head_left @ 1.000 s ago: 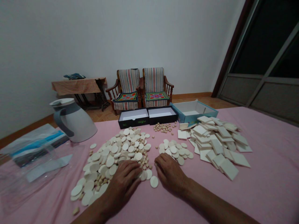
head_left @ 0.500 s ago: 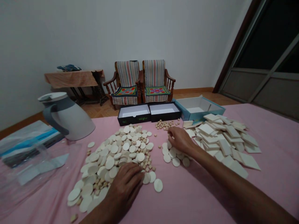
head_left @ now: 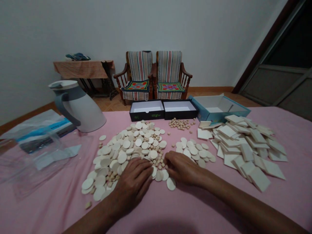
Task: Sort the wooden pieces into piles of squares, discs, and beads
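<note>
A large heap of round wooden discs [head_left: 122, 157] with small wooden cubes [head_left: 112, 177] mixed in lies before me. Flat on the heap's near right edge rests my left hand [head_left: 134, 178], its fingers stretched out. My right hand [head_left: 182, 167] is at the right edge of the same heap, fingers curled down beside some loose cubes [head_left: 159, 160]. Its fingertips are partly hidden, so anything pinched in them does not show. Just beyond it spreads a smaller group of discs [head_left: 193, 150]. Farther back sits a small pile of cubes [head_left: 180, 124].
Square wooden tiles [head_left: 255, 138] are heaped at the right. Two black box trays [head_left: 147, 116] and a light-blue box [head_left: 219, 114] line the pink cloth's far edge. At left stand a grey-white jug [head_left: 89, 113] and clear plastic packaging [head_left: 57, 157]. Two armchairs [head_left: 169, 70] are behind.
My right hand has come back from near the far cube pile to the large heap's right edge. My left hand stays on the heap. The view has shifted slightly.
</note>
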Motion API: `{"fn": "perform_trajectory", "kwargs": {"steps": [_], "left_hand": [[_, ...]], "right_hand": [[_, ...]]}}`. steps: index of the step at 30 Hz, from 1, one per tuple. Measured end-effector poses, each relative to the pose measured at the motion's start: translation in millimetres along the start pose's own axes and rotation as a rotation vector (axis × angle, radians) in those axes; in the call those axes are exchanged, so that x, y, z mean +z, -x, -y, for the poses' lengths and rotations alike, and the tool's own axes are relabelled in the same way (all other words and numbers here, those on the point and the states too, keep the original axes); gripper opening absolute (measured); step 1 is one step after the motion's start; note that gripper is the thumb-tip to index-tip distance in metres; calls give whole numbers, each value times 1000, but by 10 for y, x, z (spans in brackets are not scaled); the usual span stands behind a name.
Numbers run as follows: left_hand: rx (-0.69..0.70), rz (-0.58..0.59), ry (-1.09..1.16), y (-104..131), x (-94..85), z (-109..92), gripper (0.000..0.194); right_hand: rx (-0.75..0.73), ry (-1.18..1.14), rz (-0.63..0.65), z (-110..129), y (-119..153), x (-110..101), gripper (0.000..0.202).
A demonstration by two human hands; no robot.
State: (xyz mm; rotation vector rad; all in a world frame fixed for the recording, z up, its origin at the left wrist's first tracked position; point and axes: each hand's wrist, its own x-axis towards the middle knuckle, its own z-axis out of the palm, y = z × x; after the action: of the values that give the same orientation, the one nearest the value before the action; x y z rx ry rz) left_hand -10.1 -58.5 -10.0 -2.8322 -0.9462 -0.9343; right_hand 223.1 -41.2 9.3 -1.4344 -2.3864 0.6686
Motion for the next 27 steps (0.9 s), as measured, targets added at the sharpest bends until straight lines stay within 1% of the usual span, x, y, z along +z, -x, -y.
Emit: {"fn": "perform_trajectory", "kwargs": {"steps": [6, 9, 11, 12, 14, 16, 18, 19, 20, 22, 23, 24, 27], "left_hand": [[-20, -17, -52, -4, -21, 87, 26], [-42, -21, -87, -21, -41, 151, 24], [-63, -11, -121, -25, -51, 196, 23], [-76, -2, -136, -23, -54, 217, 23], [-96, 11, -155, -15, -51, 252, 23], [-110, 16, -157, -4, -42, 276, 24], [-120, 11, -153, 3, -31, 286, 25], [-123, 8, -150, 5, -28, 287, 25], [-124, 5, -148, 7, -25, 287, 25], [-121, -1, -142, 9, -21, 285, 24], [-119, -1, -141, 10, -19, 286, 24], [-118, -1, -140, 10, -17, 287, 24], [-127, 4, -142, 10, -8, 293, 24]], "right_hand": [[-30, -37, -29, -40, 19, 126, 9], [-30, -46, -60, -24, 46, 180, 13], [-23, -32, -94, -19, 52, 159, 16], [-23, -25, -119, -33, 43, 116, 18], [-13, -9, -178, -116, -10, -34, 19], [31, 33, -237, -271, -103, -236, 20], [106, 103, -289, -453, -215, -422, 22], [139, 128, -355, -531, -266, -489, 23], [157, 137, -428, -591, -309, -532, 24], [141, 111, -555, -632, -360, -539, 26], [111, 87, -567, -611, -368, -507, 26], [75, 61, -532, -567, -365, -455, 26], [-33, -17, -290, -359, -324, -239, 22]]}}
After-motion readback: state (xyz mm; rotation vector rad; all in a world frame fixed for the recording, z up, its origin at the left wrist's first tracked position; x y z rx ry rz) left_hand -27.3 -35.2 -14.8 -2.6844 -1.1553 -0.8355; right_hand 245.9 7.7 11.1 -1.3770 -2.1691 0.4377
